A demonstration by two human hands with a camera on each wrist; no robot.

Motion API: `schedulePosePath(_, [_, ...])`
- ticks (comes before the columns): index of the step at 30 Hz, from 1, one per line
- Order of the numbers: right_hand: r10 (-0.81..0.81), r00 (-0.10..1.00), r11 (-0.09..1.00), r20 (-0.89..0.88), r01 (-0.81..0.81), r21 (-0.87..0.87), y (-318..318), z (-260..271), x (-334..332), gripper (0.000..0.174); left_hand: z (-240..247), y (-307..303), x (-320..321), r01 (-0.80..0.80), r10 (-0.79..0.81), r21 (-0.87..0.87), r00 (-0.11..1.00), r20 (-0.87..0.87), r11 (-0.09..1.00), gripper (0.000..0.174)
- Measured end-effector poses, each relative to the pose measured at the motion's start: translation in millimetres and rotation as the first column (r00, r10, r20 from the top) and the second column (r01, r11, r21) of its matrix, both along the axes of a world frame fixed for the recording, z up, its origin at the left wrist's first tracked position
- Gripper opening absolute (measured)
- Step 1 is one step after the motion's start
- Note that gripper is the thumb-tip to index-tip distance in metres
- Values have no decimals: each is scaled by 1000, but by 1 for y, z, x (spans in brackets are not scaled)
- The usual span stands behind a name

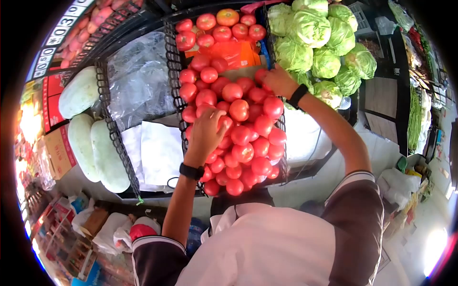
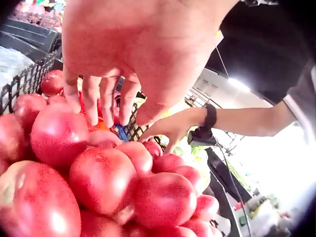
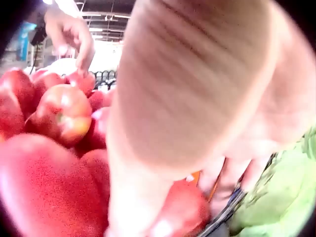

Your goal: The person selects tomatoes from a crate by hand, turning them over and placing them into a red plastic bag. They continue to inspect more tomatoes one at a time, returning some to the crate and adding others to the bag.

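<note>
Red tomatoes point(image 1: 241, 136) lie heaped between black mesh dividers. The left hand point(image 1: 206, 133) rests on the left side of the heap; in the left wrist view its fingers hang relaxed and extended over the tomatoes point(image 2: 102, 178). At the heap's upper right edge, beside the divider, the right hand point(image 1: 280, 82) touches a tomato point(image 1: 260, 75). Seen from the right wrist, the right hand point(image 3: 197, 98) has its thumb and fingers around a tomato point(image 3: 183, 210), partly hidden by the thumb. An orange sheet point(image 1: 234, 55) lies above the heap.
Green cabbages point(image 1: 310, 28) are piled to the right. On the left are clear plastic bags point(image 1: 138, 76), white paper point(image 1: 161, 152) and pale green gourds point(image 1: 83, 148). More tomatoes point(image 1: 222, 33) sit at the back. Bags point(image 1: 117, 231) stand on the floor at lower left.
</note>
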State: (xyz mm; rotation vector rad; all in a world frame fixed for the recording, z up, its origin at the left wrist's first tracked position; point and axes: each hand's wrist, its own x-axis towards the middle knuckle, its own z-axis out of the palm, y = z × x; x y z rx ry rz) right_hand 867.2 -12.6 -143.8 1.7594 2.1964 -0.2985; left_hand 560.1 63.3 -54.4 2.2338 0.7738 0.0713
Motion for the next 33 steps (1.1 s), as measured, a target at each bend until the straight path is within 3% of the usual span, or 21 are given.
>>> schedulePosePath(3, [-28,999,997,-21,29,77,2,17,-6,8,19,-19,-25,-9,7,41,998,57,999,25])
schedulePosePath(6, [-93,993,967,-75,108,233,5,38,-7,18,40,-34,-51,-11,10,16,998,65,1000,29])
schedulePosePath(8, [-236,888,897,-394,355,262,-3,65,-21,29,52,-40,-62,-44,48,-48,994,95,998,33])
schedulePosePath(9, [-287,792,848,-538,471,241,-7,95,-34,34,54,-42,-67,-62,71,-94,993,99,994,36])
schedulePosePath(10, [-377,612,861,-695,508,-19,-12,122,-45,56,58,-46,-71,-78,93,-143,990,102,987,39])
schedulePosePath(13, [-489,162,719,-857,631,-291,-42,151,-103,76,84,-59,-67,-104,121,-92,970,208,990,51])
schedulePosePath(15, [-505,-165,666,-847,549,-504,-64,163,-143,83,106,-63,-60,-97,112,-66,948,297,993,64])
schedulePosePath(16, [-525,-288,696,-801,396,-599,-72,177,-157,87,119,-68,-56,-119,141,-87,938,318,989,66])
schedulePosePath(17, [-553,-473,652,-686,267,-710,-81,186,-172,86,127,-74,-54,-143,173,-113,926,335,983,67])
schedulePosePath(19, [-532,-599,651,-598,162,-742,-88,191,-195,78,131,-81,-55,-157,189,-116,911,367,981,74])
schedulePosePath(22, [-554,-564,663,-612,145,-734,-88,210,-202,70,132,-87,-59,-199,212,-75,884,416,977,77])
schedulePosePath(24, [-561,-510,649,-652,218,-729,-83,212,-202,66,137,-90,-62,-273,278,-73,866,416,959,77])
schedulePosePath(25, [-574,-479,636,-664,250,-730,-82,219,-202,65,140,-87,-63,-277,243,23,876,416,960,76])
schedulePosePath(26, [-623,-394,615,-675,286,-735,-82,235,-197,65,141,-86,-63,-275,236,31,872,429,961,75])
schedulePosePath(29, [-641,-340,623,-688,292,-726,-73,246,-183,65,149,-80,-53,-307,264,13,840,473,952,72])
schedulePosePath(30, [-610,-385,679,-693,198,-707,-65,235,-179,61,151,-76,-50,-320,281,-3,828,485,948,70])
schedulePosePath(33, [-479,-461,703,-747,308,-641,-59,220,-179,55,152,-68,-45,-344,295,39,852,433,938,72])
